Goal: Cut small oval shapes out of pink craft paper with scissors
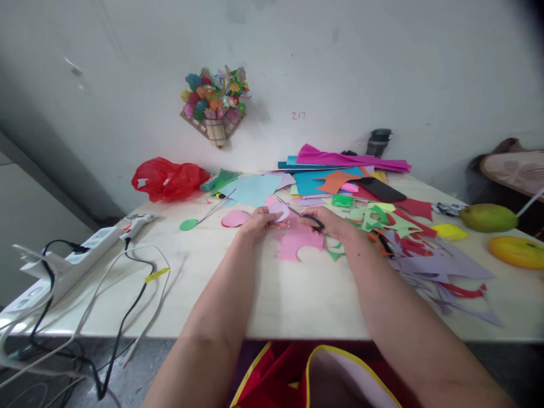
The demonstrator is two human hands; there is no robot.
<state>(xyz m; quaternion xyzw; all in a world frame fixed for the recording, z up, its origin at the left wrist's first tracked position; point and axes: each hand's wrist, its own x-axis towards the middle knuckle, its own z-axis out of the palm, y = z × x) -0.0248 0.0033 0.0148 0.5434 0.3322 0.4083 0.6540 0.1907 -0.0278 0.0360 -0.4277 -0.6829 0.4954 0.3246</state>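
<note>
Between the fingers of my left hand [257, 222] is a round piece of pale lavender paper [279, 212]. My right hand [330, 222] grips black-handled scissors [313, 220], their blades pointing left toward the lavender round; whether they touch it I cannot tell. Under both hands lies a pink paper sheet [301, 242] with curved cut-outs along its edge. Left of my left hand are pink paper rounds [235, 217] with a red edge showing beneath. Farther left lies a green paper round [188, 225] beside thin dark sticks [216, 205].
Cut paper scraps [433, 258] cover the right side, near a mango-like fruit [488, 218]. Coloured sheets [327, 182] and a dark phone [380, 189] lie behind. A red plastic bag [170, 178] sits back left; a power strip [70, 269] with cables is at the left edge.
</note>
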